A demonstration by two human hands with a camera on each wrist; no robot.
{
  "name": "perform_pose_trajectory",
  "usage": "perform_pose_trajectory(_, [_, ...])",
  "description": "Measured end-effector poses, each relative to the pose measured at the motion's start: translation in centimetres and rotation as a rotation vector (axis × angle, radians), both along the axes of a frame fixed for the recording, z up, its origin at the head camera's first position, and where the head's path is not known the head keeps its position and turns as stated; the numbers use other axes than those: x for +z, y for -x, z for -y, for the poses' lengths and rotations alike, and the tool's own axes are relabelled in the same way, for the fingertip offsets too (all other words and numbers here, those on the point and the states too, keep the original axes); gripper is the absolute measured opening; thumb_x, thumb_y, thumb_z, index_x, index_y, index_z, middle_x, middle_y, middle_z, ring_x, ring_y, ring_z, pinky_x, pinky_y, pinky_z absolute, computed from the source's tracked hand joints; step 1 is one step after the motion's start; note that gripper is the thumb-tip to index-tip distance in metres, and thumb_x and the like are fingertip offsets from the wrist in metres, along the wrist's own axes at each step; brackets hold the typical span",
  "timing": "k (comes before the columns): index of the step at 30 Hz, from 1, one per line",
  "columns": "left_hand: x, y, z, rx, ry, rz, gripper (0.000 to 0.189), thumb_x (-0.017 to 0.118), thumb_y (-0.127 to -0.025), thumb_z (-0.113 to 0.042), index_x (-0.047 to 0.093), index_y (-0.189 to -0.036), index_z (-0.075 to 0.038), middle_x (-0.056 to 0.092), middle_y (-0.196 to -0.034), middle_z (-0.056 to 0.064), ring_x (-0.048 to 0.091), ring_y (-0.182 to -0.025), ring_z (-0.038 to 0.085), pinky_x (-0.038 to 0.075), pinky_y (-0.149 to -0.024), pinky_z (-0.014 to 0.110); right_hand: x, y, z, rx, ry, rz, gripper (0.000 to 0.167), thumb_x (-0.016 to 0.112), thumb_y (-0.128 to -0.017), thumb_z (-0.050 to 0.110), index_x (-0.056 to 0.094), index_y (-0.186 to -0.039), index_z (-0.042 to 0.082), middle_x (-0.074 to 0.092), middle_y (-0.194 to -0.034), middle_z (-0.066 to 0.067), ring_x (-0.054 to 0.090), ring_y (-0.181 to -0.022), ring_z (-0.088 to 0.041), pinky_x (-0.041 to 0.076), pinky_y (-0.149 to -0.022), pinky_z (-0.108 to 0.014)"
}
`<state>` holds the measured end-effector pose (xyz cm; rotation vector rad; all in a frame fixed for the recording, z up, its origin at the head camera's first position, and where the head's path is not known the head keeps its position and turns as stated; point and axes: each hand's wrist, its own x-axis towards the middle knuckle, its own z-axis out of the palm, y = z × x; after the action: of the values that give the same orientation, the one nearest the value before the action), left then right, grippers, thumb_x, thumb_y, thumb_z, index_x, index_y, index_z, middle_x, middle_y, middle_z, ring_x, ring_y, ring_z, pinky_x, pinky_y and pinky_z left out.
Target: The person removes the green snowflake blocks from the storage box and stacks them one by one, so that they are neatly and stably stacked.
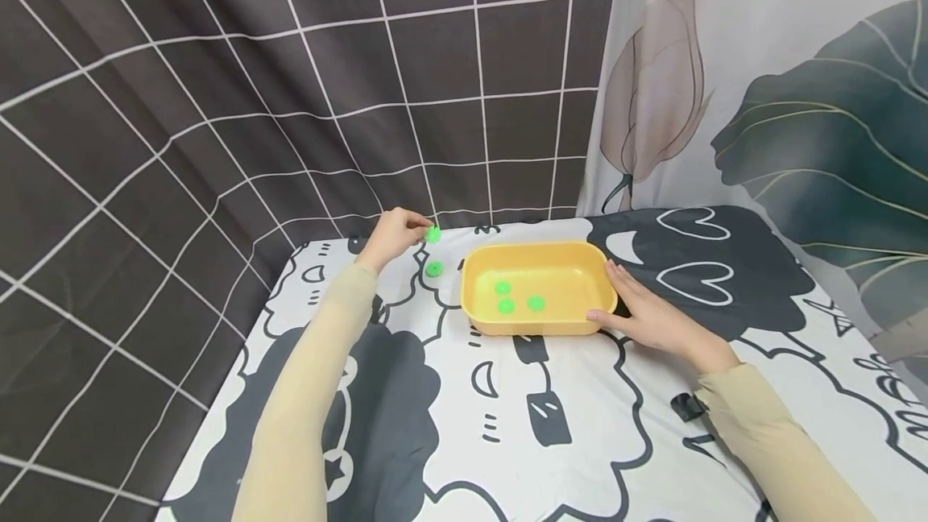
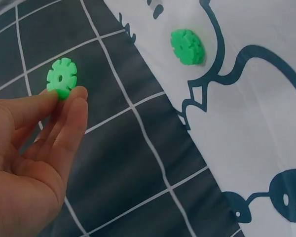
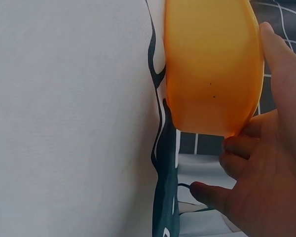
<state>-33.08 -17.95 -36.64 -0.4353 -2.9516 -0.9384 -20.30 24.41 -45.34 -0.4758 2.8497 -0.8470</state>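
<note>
My left hand (image 1: 392,238) pinches a green notched building disc (image 2: 62,78) between thumb and fingertips, held up by its lower edge near the back of the cloth. Another green disc piece (image 1: 434,269), thick as if stacked in the left wrist view, lies on the cloth beside this hand. To the right stands a yellow plastic basin (image 1: 536,327) with three green discs (image 1: 506,306) lying flat in its left half. My right hand (image 1: 652,319) rests against the basin's right end, fingers extended along the rim and thumb at the near corner.
A white cloth (image 1: 464,457) with black cartoon drawings covers the surface. Behind it hangs a dark curtain (image 1: 435,47) with white grid lines, and at the right a pale curtain (image 1: 652,103) with a flower and leaves.
</note>
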Motion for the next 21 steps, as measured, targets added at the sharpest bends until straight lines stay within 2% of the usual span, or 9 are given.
perform_pose_trajectory(7, [-1.3,0.6,0.2,0.035,0.011,0.061,0.021,0.063,-0.098,-0.009,0.075,-0.113,-0.001,0.074,-0.099,0.013,0.069,-0.083,0.022,0.053,-0.069,0.027,0.0,0.1,-0.1,0.000,0.006,0.002,0.105,0.058,-0.092,0.066,0.004,-0.161,0.007,0.005,-0.166,-0.022,0.008,-0.152,-0.042,0.018,-0.115,-0.067])
perform_pose_trajectory(13, [-2.7,1.1,0.4,0.064,-0.048,0.121,0.020,0.065,-0.096,-0.004,0.074,-0.113,0.002,0.073,-0.109,0.017,0.072,-0.085,0.024,0.058,-0.075,0.027,0.1,0.3,-0.1,-0.005,-0.002,0.000,0.106,0.057,-0.092,0.067,0.004,-0.161,0.007,0.006,-0.166,-0.023,0.008,-0.152,-0.042,0.017,-0.115,-0.067])
perform_pose_trajectory(17, [-3.6,1.0,0.3,0.072,-0.051,0.156,0.019,0.066,-0.095,-0.002,0.075,-0.111,0.003,0.072,-0.113,0.018,0.069,-0.079,0.020,0.057,-0.072,0.025,0.1,0.2,0.0,-0.011,-0.006,0.006,0.107,0.057,-0.091,0.068,0.004,-0.161,0.007,0.006,-0.166,-0.022,0.008,-0.151,-0.043,0.017,-0.115,-0.067])
perform_pose_trajectory(21, [-4.4,1.0,0.4,0.070,-0.046,0.171,0.019,0.066,-0.094,-0.002,0.075,-0.111,0.003,0.073,-0.105,0.017,0.065,-0.069,0.013,0.052,-0.065,0.019,0.0,0.1,0.0,-0.004,-0.001,0.002,0.106,0.058,-0.092,0.067,0.005,-0.162,0.007,0.006,-0.167,-0.021,0.008,-0.152,-0.042,0.018,-0.115,-0.066])
